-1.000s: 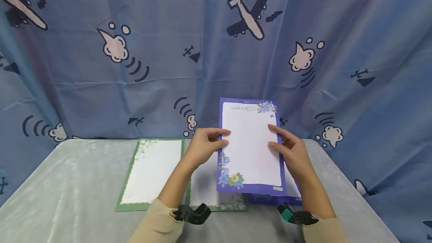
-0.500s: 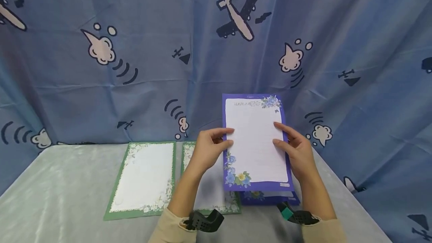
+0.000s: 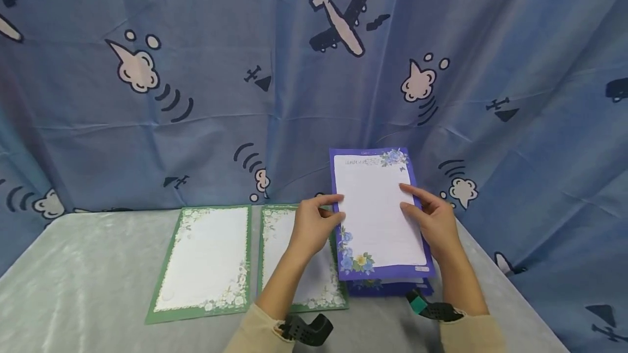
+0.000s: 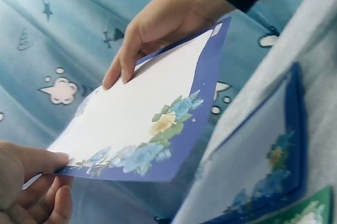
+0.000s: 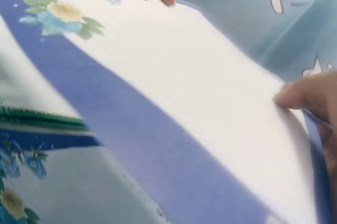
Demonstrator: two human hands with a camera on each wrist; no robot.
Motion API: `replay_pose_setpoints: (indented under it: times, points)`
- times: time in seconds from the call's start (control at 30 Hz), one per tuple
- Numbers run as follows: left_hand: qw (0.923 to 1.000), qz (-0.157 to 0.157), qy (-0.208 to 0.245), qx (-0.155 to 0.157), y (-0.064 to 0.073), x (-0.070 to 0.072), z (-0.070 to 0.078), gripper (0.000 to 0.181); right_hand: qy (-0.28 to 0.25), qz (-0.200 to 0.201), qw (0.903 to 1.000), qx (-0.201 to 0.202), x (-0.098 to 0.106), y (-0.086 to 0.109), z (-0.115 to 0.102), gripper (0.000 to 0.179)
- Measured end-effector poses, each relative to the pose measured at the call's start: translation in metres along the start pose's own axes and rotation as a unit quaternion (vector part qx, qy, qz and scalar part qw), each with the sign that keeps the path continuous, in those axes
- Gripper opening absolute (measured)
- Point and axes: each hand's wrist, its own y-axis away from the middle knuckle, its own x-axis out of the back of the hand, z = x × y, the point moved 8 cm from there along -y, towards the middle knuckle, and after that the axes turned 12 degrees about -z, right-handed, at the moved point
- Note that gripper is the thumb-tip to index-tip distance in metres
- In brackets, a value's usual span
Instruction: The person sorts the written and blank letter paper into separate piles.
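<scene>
A sheet of purple-bordered letter paper [image 3: 375, 211] with blue and yellow flowers is held above the table, tilted toward me. My left hand [image 3: 316, 225] pinches its left edge, thumb on the printed face. On the opposite edge my right hand [image 3: 434, 225] grips it, thumb and a finger on the front. In the left wrist view the sheet bows slightly between both hands. Beneath it lies more purple flowered paper [image 4: 263, 155], mostly hidden in the head view. Just left of that, a green-bordered sheet [image 3: 279, 249] is partly covered by my left arm.
A second green-bordered sheet [image 3: 206, 260] lies flat further left. All the paper is on a table with a pale grey cloth [image 3: 88, 271]. Behind the table's back edge hangs a blue curtain [image 3: 216, 80] printed with airplanes and clouds.
Both hands have carried the purple sheet rightward, more squarely over the purple paper below, and its top has dipped a little. More of the right green sheet shows. The head view has turned slightly right.
</scene>
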Motion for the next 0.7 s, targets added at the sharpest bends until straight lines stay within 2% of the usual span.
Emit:
replay_pose_setpoints:
  times: [0.2,0.5,0.7]
  points:
    - [0.9996,0.003,-0.021,0.017,-0.002,-0.011,-0.016,0.033,0.045,-0.011,0.9977,-0.049,-0.002,-0.001,0.019,0.044]
    - [0.9974,-0.017,-0.059,0.036,-0.006,-0.028,-0.043,0.030,0.082,-0.061,0.9932,-0.057,-0.012,-0.006,0.041,0.043]
    - [0.9950,-0.013,-0.083,0.055,-0.008,-0.032,-0.058,0.031,0.081,-0.067,0.9920,-0.070,-0.014,-0.009,0.054,0.044]
